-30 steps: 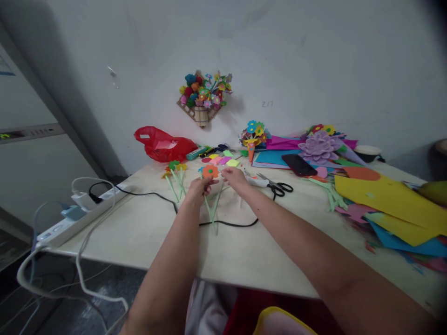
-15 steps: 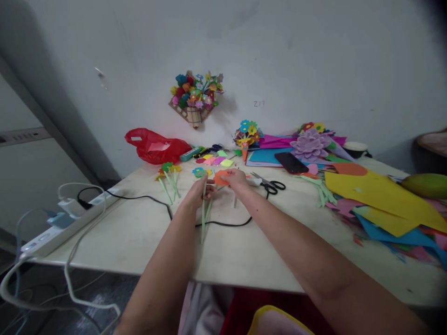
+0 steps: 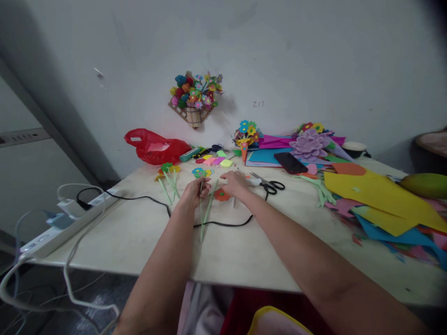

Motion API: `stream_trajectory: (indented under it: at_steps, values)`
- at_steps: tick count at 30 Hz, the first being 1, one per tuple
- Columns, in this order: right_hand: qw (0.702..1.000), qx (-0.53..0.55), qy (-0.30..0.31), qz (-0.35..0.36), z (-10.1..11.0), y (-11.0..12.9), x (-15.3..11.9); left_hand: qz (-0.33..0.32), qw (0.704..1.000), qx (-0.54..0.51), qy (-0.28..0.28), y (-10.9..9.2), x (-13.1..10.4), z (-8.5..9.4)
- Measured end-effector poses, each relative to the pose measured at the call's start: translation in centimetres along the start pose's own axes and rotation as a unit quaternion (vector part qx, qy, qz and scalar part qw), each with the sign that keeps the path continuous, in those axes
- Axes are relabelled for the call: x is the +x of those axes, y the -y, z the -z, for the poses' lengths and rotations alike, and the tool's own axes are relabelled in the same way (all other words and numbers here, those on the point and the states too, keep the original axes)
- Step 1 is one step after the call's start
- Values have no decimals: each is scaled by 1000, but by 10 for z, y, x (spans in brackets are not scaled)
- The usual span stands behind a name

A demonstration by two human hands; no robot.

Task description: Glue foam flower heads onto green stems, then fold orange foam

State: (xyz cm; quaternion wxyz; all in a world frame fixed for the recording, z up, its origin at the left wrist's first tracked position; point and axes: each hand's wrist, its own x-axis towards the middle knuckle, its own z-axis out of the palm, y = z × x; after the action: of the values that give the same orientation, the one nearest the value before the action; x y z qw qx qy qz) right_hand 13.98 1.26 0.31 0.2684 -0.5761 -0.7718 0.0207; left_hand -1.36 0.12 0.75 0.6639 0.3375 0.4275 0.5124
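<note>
Pale green strip (image 3: pixel 200 216) in our left hand (image 3: pixel 196 191)

Our left hand's fingers are closed on it; the orange flower (image 3: pixel 222 195) lies on the bench (image 3: pixel 275 246) beside our right hand (image 3: pixel 235 184), whose fingers we cannot tell as apart or together
</note>
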Motion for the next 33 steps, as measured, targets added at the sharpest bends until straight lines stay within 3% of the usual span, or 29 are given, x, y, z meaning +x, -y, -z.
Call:
stream_trajectory:
  at_steps: [3, 6, 11, 15, 20, 24, 29, 33]
  values:
    - [997, 58, -39, -24, -1, -4, 4, -20, 1000, -1, -4, 0, -2, -3]
    - [980, 184, -10, -67, -2, -6, 7, -36, 999, 26, 2, 3, -1, -6]
    - [909, 406, 47, -82, -2, -1, 6, -71, 994, 81, 19, 10, 3, -5]
    - [875, 469, 62, -101, 0, 2, 5, -89, 991, 101, 29, 13, 4, -2]
    - [889, 447, 40, -92, -1, -5, 9, -88, 990, 109, 34, 12, 2, -4]
    - [919, 382, 10, -98, 3, -16, 13, -91, 988, 120, 30, 11, 0, -6]
    - [969, 208, 3, -134, 19, -27, 14, -81, 990, 118, 16, 11, -1, -7]
    - [990, 55, -6, -133, 30, -33, 11, -80, 990, 114, 13, 11, -1, -7]
